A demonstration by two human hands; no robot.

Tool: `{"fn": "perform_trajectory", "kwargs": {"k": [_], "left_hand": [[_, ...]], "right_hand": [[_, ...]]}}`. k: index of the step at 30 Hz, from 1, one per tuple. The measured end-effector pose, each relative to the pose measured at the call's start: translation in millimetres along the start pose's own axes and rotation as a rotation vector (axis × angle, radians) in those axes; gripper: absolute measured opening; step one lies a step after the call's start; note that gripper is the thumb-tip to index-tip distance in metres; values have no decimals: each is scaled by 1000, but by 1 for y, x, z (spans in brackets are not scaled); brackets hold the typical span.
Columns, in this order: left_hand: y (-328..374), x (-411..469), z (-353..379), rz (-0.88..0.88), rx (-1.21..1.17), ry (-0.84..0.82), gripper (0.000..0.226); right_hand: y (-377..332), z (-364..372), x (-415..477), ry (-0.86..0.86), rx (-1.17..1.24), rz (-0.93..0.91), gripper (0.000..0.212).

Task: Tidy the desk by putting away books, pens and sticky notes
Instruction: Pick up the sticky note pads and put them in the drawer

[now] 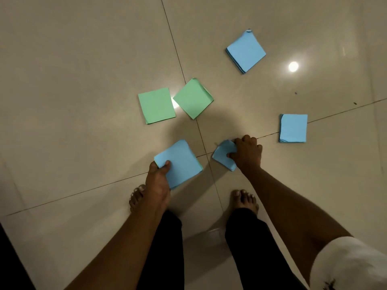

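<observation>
Glossy beige floor tiles (83, 80) | pinches square blue paper pad (183, 162) in left hand (158, 178) | clutches bent blue note stack (222, 157) in right hand (247, 152) | flatten before stacking.

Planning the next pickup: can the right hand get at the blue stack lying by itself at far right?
Probably yes: only bare floor lies between the right hand and the far-right blue stack. But it grips a bent blue stack, which may hamper grasping.

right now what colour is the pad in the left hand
Light blue. The left hand grips the pad, head view.
</observation>
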State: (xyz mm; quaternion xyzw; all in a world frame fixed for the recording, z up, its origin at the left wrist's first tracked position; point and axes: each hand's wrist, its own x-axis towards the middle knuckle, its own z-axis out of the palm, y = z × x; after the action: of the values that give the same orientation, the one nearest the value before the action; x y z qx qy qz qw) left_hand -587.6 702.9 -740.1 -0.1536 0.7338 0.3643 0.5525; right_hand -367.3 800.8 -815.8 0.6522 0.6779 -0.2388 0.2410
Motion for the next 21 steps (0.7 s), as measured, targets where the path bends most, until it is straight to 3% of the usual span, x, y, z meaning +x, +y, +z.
{"fn": "perform_trajectory", "kwargs": {"k": [2,4,7,9,15,18,20,21], "left_hand": [[2,-7,-2,-10,-24,-12,11],[5,-14,-1,-26,-60,-38,11],[15,-25,5,-27,-137,-48,12],[24,-30,10,-1,-195,-30,13],[49,-29,5,24,-229,-38,9],[61,-23,-13,14,-271,-69,11],[67,-13,-28,7,-284,-53,13],[72,-6,-36,16,-284,-32,13]], "right_hand": [[-8,-12,-7,-26,182,62,35],[-24,-31,-19,-93,519,123,26],[-55,-70,-43,-295,1009,110,20],[-77,-94,-59,-460,1176,87,22],[-123,-118,-67,-715,1284,64,25],[-139,-124,-51,-836,1191,36,25],[-156,-126,-31,-781,1061,-32,23],[-168,-122,-16,-661,951,-89,24]]}}
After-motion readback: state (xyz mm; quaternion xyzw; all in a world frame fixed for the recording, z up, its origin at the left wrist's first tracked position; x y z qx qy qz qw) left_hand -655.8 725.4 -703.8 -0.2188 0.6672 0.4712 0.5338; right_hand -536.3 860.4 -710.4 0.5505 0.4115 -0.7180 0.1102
